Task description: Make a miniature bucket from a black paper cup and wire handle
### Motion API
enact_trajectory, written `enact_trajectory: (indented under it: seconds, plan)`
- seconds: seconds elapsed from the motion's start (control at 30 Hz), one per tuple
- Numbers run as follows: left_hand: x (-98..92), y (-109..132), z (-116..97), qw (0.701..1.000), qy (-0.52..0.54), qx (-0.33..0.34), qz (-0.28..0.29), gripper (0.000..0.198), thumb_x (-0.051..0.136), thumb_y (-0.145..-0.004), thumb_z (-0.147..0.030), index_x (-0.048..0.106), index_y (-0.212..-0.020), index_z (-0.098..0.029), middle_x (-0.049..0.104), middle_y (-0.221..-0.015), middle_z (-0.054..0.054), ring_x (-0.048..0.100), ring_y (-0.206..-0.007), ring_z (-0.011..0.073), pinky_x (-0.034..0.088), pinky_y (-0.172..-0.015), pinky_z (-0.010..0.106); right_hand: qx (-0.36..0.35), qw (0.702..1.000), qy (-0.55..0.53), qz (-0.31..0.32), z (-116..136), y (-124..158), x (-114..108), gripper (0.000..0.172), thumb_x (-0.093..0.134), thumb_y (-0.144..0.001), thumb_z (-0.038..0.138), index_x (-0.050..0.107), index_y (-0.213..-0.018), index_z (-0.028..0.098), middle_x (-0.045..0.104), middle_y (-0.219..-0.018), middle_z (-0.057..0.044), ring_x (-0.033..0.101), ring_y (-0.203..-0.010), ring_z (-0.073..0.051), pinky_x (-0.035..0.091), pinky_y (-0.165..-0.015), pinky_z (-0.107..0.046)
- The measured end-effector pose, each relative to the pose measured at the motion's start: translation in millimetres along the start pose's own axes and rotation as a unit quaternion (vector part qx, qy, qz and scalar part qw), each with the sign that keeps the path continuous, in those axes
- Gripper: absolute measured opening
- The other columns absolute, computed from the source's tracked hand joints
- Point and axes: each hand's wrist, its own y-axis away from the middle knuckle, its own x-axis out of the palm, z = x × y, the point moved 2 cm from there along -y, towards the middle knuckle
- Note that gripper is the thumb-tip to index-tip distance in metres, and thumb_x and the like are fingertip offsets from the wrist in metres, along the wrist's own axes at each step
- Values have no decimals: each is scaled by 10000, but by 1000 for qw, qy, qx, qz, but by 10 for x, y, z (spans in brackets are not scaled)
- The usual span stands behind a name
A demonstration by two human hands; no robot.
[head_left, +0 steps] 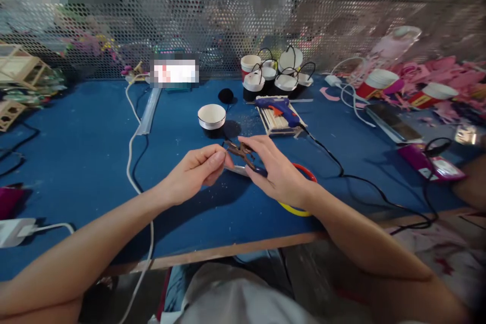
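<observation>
Pliers: brown metal head, dark blue grip, held just above the tabletop, near the middle of its near edge.
Right hand: fingers curled around the pliers, thumb beneath, forefinger along the top.
Left hand: thumb and forefinger pressed together right beside the head of the pliers; whatever lies between them is too small to tell.
Scissors: red and yellow handles, partly hidden under the right hand, toward the near edge.
Single cup: white above, black below, upright just beyond the hands.
Black round piece: behind that cup, toward the far edge.
Glue gun: blue with an orange trigger, lying across pale sticks, right of the cup.
Cup cluster: several with thin black loops, by the far edge.
Clear plastic sleeve: left of centre, beside a white cable that drops over the near edge.
Wooden model: far left corner.
Pink scraps: far right corner.
</observation>
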Motion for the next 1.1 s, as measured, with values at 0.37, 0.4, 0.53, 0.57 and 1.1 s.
enact_trajectory:
  seconds: [0.37,0.4,0.53,0.57,1.1]
  plan:
    - [-25,17,-37,997,-66,47,-11,260,436,-891,-369,569,-961,-156,313,-521,-65,276,-440,55,196,-414,205,7,998,59,6,-19,4,16,619,499,-756,114,271,-1329,167,436,-1180,-156,422,-1119,-274,389,-947,-472]
    - [-33,22,-36,995,-84,48,-16,268,437,-890,-372,572,-973,-155,321,-530,-61,283,-451,57,204,-422,208,9,998,64,8,-20,6,21,621,497,-756,117,270,-1331,173,435,-1180,-154,422,-1117,-275,389,-945,-474]
    - [-46,32,-36,991,-123,48,-10,303,418,-895,-380,576,-1015,-151,337,-557,-52,294,-470,61,227,-439,213,16,997,74,15,-16,8,28,637,486,-755,124,255,-1344,202,435,-1182,-148,416,-1123,-287,386,-935,-495]
    - [-49,33,-38,990,-129,49,-10,303,415,-895,-381,577,-1009,-150,341,-561,-51,295,-472,61,233,-443,213,17,997,74,15,-13,7,28,639,485,-754,125,255,-1345,203,438,-1179,-149,418,-1120,-290,387,-929,-499]
    - [-36,39,-93,978,-198,52,-32,285,394,-904,-370,537,-806,-144,348,-567,-52,296,-478,50,271,-458,194,27,995,92,11,15,10,34,540,489,-758,106,319,-1264,185,498,-1077,-140,493,-1008,-275,451,-843,-465]
